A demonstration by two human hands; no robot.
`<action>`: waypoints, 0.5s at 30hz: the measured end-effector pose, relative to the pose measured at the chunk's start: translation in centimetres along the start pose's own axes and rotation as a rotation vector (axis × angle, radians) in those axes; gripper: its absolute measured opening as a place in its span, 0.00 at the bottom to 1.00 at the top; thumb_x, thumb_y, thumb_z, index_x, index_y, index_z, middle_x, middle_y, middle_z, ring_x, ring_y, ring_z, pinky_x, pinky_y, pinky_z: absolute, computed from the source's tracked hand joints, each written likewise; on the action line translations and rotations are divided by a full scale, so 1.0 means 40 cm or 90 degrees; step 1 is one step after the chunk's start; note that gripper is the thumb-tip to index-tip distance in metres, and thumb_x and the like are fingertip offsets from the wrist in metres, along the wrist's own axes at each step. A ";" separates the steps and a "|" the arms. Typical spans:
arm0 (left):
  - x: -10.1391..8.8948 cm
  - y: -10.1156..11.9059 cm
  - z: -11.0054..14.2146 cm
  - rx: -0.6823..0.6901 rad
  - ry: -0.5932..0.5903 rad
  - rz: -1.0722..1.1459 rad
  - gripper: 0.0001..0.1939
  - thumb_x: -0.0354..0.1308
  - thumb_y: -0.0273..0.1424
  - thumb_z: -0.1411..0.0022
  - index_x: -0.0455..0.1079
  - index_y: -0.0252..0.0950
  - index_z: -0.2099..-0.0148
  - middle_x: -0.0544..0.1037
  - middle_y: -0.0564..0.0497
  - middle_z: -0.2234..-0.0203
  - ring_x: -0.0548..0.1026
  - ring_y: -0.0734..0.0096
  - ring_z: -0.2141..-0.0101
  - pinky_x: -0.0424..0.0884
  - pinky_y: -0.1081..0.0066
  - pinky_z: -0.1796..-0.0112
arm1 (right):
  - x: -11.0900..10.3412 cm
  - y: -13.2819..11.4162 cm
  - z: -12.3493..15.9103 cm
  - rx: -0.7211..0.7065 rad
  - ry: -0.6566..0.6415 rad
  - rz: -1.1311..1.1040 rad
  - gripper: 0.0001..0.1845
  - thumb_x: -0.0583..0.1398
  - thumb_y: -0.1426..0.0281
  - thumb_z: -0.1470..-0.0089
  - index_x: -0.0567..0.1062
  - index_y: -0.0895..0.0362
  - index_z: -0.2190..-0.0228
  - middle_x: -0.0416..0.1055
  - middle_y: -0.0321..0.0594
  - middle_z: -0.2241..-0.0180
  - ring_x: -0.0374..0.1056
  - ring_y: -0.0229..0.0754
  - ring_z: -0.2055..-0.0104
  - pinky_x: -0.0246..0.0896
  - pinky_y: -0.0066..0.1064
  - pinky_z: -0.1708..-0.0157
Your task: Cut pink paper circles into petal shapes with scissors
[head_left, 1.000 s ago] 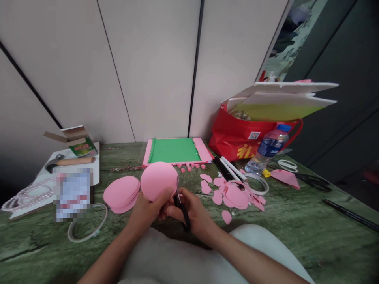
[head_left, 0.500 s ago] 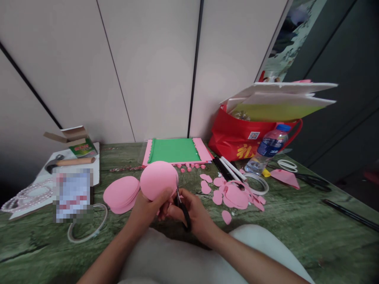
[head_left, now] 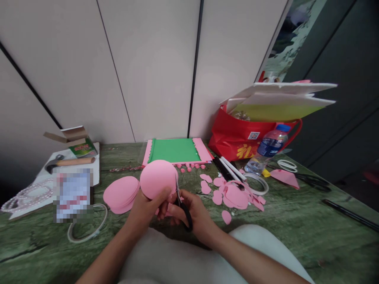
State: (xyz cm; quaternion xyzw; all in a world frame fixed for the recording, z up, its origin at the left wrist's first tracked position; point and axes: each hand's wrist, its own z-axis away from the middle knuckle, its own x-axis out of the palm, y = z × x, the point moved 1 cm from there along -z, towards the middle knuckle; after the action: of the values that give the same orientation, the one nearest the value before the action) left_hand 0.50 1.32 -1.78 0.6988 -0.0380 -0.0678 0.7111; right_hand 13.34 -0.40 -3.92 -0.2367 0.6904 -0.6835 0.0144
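Where the table (head_left: pixel 35 230) runs off to the left, I see a string of beads (head_left: pixel 29 193) lying in loops, and near it a hammer (head_left: pixel 77 161) on a white board (head_left: pixel 95 173). Next come a roll of tape (head_left: pixel 71 233) and a stack of pink paper circles (head_left: pixel 120 192). Just right of that stack, the left hand (head_left: pixel 149 207) pinches another pink circle (head_left: pixel 156 179) between thumb and fingers. Blades of black-handled scissors (head_left: pixel 186 215) meet this circle's right edge, and the right hand (head_left: pixel 197 211) is closed around the handles. Farther right, pink scraps (head_left: pixel 237 196) lie scattered near some markers (head_left: pixel 232 169). Behind them sits a red bag (head_left: pixel 227 136) with a water bottle (head_left: pixel 268 148) in front, and a black pen (head_left: pixel 349 214) lies well off to the right.
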 end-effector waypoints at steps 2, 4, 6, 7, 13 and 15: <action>0.000 0.000 0.000 0.003 -0.002 0.005 0.19 0.56 0.39 0.47 0.65 0.33 0.83 0.65 0.56 0.93 0.62 0.80 0.90 0.56 0.79 0.87 | -0.002 0.003 0.000 0.006 0.008 0.001 0.19 0.64 0.57 0.61 0.64 0.57 0.75 0.67 0.32 0.79 0.56 0.30 0.82 0.59 0.25 0.80; 0.001 0.002 0.000 0.008 -0.007 0.005 0.20 0.55 0.39 0.46 0.64 0.32 0.84 0.65 0.56 0.93 0.62 0.80 0.90 0.56 0.79 0.87 | -0.003 0.001 0.001 0.006 0.011 0.003 0.19 0.64 0.57 0.60 0.64 0.57 0.75 0.68 0.33 0.79 0.55 0.29 0.84 0.60 0.26 0.80; 0.002 0.006 0.001 0.011 -0.011 0.003 0.21 0.54 0.40 0.46 0.64 0.32 0.85 0.66 0.55 0.92 0.62 0.80 0.90 0.56 0.78 0.87 | -0.002 -0.003 0.002 0.006 0.012 0.007 0.19 0.64 0.57 0.60 0.64 0.57 0.75 0.69 0.34 0.78 0.55 0.29 0.84 0.60 0.26 0.81; 0.002 0.008 0.001 0.011 -0.011 -0.001 0.21 0.54 0.40 0.45 0.65 0.32 0.85 0.66 0.54 0.92 0.62 0.80 0.90 0.56 0.78 0.87 | -0.001 -0.005 0.002 0.005 0.010 0.008 0.19 0.64 0.57 0.60 0.64 0.58 0.75 0.69 0.35 0.78 0.55 0.29 0.84 0.60 0.26 0.81; 0.004 0.020 0.002 0.004 0.012 -0.048 0.19 0.57 0.36 0.48 0.65 0.32 0.86 0.67 0.54 0.93 0.62 0.80 0.90 0.57 0.79 0.87 | 0.003 -0.003 0.003 -0.004 -0.009 0.000 0.18 0.65 0.59 0.60 0.64 0.57 0.76 0.67 0.32 0.79 0.55 0.29 0.83 0.59 0.25 0.80; 0.005 0.022 0.002 -0.005 0.025 -0.049 0.18 0.58 0.35 0.50 0.64 0.32 0.86 0.65 0.56 0.93 0.61 0.81 0.91 0.56 0.79 0.88 | 0.001 0.003 0.002 0.003 0.000 0.003 0.18 0.65 0.60 0.61 0.64 0.57 0.75 0.65 0.31 0.81 0.56 0.30 0.82 0.59 0.26 0.80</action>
State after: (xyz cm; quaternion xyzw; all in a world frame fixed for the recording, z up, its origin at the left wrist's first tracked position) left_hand 0.71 1.21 -0.88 0.6981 0.0031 -0.0814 0.7113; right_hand 13.29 -0.48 -4.02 -0.2352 0.6891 -0.6852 0.0165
